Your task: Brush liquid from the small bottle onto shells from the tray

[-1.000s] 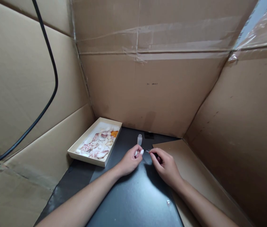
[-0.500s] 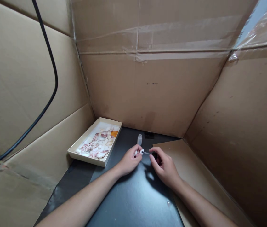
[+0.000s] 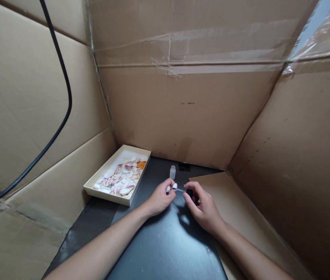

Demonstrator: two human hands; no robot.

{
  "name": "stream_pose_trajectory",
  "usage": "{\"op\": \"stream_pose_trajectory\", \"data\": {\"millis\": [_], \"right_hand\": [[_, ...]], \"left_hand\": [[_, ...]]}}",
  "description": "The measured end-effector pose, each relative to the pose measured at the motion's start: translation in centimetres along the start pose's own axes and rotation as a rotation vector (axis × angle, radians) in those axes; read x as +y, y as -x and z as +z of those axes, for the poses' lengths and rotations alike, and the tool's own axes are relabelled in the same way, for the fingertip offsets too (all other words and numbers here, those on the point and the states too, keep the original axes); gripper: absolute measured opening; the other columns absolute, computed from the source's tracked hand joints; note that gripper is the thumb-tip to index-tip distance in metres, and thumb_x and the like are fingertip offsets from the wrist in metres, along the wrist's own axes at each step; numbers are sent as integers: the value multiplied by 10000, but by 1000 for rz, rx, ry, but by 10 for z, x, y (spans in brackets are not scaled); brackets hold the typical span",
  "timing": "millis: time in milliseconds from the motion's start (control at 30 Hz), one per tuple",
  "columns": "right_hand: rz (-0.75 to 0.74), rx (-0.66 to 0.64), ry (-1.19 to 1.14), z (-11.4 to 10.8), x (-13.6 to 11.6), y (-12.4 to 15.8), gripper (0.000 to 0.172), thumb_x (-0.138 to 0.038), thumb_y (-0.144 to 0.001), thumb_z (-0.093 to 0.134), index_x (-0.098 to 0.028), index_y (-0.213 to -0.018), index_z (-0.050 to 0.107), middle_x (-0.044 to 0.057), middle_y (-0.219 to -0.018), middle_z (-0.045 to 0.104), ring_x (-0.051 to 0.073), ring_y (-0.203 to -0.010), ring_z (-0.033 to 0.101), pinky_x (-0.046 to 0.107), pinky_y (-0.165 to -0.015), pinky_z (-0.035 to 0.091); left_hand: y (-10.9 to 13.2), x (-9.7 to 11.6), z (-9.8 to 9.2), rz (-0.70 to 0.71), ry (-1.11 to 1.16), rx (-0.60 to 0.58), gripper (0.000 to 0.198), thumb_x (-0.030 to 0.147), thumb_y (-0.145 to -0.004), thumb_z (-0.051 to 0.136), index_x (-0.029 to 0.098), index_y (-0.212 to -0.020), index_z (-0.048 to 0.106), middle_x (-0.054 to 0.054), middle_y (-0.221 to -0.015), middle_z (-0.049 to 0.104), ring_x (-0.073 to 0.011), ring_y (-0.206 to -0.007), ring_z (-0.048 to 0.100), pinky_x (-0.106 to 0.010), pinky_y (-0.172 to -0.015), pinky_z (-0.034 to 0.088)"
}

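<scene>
My left hand (image 3: 159, 198) is closed in a pinch on a small white shell (image 3: 174, 186), held just above the black tabletop (image 3: 159, 241). My right hand (image 3: 201, 206) is closed on a small brush with a dark cap (image 3: 189, 192); its thin tip points left and reaches the shell. A small clear bottle (image 3: 172, 172) stands open on the table just behind my hands. A shallow cream tray (image 3: 104, 170) of several white and red-striped shells lies to the left.
Cardboard walls enclose the table at the back and on both sides. A cardboard sheet (image 3: 220, 186) lies flat on the table's right part. A black cable (image 3: 57, 77) hangs across the left wall.
My right hand has drawn slightly nearer and lower, and the brush tip has shifted along the shell. My left hand has stayed almost still.
</scene>
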State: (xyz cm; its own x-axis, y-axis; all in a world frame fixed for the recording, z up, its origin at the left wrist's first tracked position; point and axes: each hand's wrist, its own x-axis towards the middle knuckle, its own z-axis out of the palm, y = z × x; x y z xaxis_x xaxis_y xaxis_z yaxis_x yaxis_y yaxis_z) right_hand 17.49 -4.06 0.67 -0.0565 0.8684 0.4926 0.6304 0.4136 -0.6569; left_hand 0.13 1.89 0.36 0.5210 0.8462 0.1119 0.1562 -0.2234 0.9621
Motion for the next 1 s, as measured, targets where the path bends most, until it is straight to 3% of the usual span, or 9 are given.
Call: {"op": "stream_pose_trajectory", "data": {"millis": [133, 433, 633, 800, 1000], "right_hand": [[16, 78, 15, -1, 2, -1, 138, -258, -895, 499, -199, -1000, 565, -48, -622, 441, 104, -511, 412, 211, -510, 348], [-131, -17, -86, -3, -10, 2, 104, -245, -916, 478, -198, -950, 564, -22, -707, 535, 103, -562, 467, 205, -565, 390], [-49, 8, -6, -2, -6, 0, 106, -258, -919, 491, -202, -956, 572, -35, -650, 506, 106, -537, 453, 210, -540, 365], [-119, -48, -39, -2, -6, 1, 112, -241, -925, 469, -202, -963, 567, -11, -750, 567, 105, -580, 485, 206, -579, 393], [-126, 10, -31, -3, -6, 0, 103, -237, -927, 465, -202, -951, 560, -12, -743, 561, 105, -578, 481, 205, -576, 389]], "left_hand": [[-1, -1, 0, 5, 15, -10, 75, 194, -758, 469, 169, -792, 408, 54, -682, 325, -80, -621, 284, -204, -566, 252], [0, 1, 1, 25, 4, 12, 75, 212, -775, 475, 161, -793, 422, 47, -700, 348, -84, -651, 307, -203, -601, 277], [0, -1, 0, 17, 10, 13, 81, 219, -783, 479, 164, -796, 422, 51, -692, 344, -83, -640, 305, -202, -595, 275], [0, -1, 0, 25, -1, 23, 81, 223, -785, 479, 163, -787, 424, 49, -693, 347, -84, -642, 309, -203, -597, 278], [-1, -2, 1, 11, -3, 18, 73, 217, -787, 473, 164, -792, 423, 48, -691, 347, -84, -638, 306, -204, -592, 274]]}}
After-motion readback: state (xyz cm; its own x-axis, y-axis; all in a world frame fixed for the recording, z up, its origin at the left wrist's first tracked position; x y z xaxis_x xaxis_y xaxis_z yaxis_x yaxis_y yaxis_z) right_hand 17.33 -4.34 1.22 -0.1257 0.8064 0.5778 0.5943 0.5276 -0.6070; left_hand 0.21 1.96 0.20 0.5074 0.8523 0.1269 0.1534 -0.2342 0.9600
